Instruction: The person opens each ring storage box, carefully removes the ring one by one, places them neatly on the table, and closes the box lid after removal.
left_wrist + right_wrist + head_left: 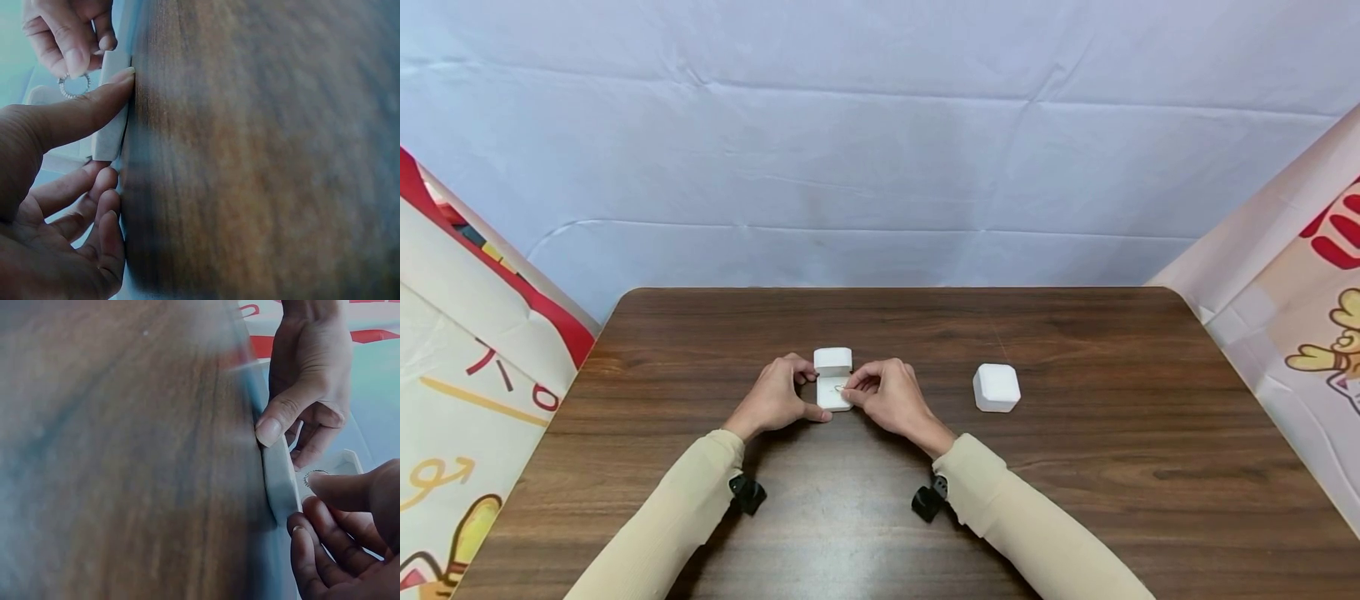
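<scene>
A small white ring box (832,362) stands on the table with its lid raised at the back. My left hand (773,398) holds it from the left, the thumb at its front edge and the fingers along its side. Over the box's base, my right hand (892,400) pinches a ring (75,97) between thumb and finger. The ring is silvery, with a row of small stones, and stands upright. Whether its lower part sits in the box's slot cannot be told, since the left thumb and the box cover it.
A second white box (997,387), closed, stands to the right of my right hand. The dark wood table (1097,467) ends at a back edge against a pale hanging sheet (880,167). Printed cloths hang at both sides. A black wrist camera (747,493) sits under each sleeve.
</scene>
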Demonstrator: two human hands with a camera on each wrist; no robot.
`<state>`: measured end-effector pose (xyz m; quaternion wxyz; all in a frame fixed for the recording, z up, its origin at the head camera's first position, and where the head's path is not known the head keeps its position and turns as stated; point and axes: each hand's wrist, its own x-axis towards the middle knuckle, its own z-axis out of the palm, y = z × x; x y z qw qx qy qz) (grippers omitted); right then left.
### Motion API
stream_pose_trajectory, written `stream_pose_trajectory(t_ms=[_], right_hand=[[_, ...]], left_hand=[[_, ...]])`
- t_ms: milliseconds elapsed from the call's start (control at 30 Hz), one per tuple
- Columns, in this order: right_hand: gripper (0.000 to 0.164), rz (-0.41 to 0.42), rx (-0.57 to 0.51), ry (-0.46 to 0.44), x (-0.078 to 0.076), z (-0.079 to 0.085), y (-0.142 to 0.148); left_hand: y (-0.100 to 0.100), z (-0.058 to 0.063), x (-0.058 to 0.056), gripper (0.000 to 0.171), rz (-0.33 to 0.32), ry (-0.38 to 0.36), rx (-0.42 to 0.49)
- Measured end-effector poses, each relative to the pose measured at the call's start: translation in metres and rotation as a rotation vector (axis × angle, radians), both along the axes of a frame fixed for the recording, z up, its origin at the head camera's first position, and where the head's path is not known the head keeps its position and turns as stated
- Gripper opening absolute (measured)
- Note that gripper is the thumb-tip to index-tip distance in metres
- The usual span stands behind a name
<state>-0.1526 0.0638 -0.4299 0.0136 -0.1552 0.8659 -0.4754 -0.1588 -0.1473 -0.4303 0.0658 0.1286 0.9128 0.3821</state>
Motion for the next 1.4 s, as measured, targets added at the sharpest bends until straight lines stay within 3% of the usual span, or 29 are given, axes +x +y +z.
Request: stream_pose_trajectory(t_ms=[433, 867, 1400], right_hand=[[0.011, 0.078, 0.064, -0.038, 0.014, 0.007, 0.010], [0.017, 0.280, 0.190, -0.047, 0.028, 0.006, 0.014], [0.015, 0.318, 0.244, -0.074, 0.030, 0.007, 0.012]], left_hand=[[0.000, 0.001, 0.001, 0.053, 0.002, -0.005, 0.002], [0.000, 0.002, 0.001, 0.053, 0.001, -0.004, -0.001], [0.001, 0.002, 0.001, 0.053, 0.007, -0.018, -0.002]])
